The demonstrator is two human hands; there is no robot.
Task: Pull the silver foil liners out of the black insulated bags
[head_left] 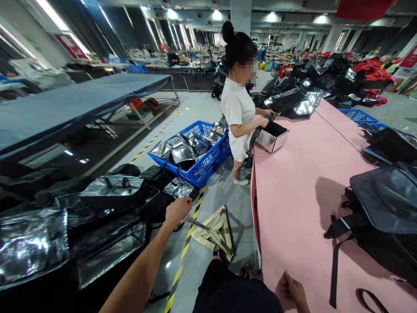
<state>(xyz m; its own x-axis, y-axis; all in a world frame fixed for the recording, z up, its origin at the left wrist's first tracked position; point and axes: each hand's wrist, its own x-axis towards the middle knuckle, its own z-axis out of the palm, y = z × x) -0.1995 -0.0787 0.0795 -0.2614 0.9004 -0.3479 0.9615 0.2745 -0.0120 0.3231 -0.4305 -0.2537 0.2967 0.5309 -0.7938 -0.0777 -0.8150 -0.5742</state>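
My left hand (pixel 179 209) is stretched out to the left, closed round the upper end of a thin metal pole (pixel 201 224). The pole slants down to a pale triangular base (pixel 213 232) on the floor, by my foot. Low in the view, my right hand (pixel 292 290) is at the near edge of the pink table (pixel 289 208), its fingers curled in with nothing visible in them. Right of it on the tabletop lies a black backpack (pixel 381 208) with loose straps, one black strap (pixel 335 274) trailing toward me.
Silver-lined black bags (pixel 107 234) are heaped on my left. Beyond them stands a blue crate (pixel 208 163) of similar bags. A person in white (pixel 239 106) handles a silver-lined bag (pixel 272 138) at the table's left edge. More bags (pixel 302 95) pile up at the far end.
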